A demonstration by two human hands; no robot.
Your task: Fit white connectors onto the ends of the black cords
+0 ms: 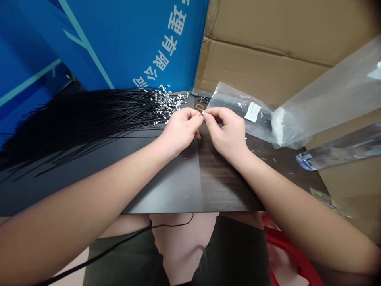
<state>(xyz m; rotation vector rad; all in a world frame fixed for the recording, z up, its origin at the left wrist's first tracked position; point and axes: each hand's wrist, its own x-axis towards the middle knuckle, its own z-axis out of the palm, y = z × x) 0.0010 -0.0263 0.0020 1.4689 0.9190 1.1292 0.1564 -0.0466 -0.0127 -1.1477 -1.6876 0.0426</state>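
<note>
My left hand [180,131] and my right hand [226,133] meet above the dark table, their fingertips pinching a tiny white piece [203,115] between them. A thin black wire loop [198,141] shows below the fingers, and its link to the white piece is hidden. To the left of my left hand lies a large fan of thin black wires [89,119], their ends capped with small white tips [165,104]. A clear bag of black wires [241,111] lies just beyond my right hand.
A large clear bag holding white bits [327,103] lies at the right, beside a clear plastic tube [336,149]. A rubber band [200,106] and small white bits lie on the table [166,186]. Cardboard [262,51] and a blue printed board [119,39] stand behind.
</note>
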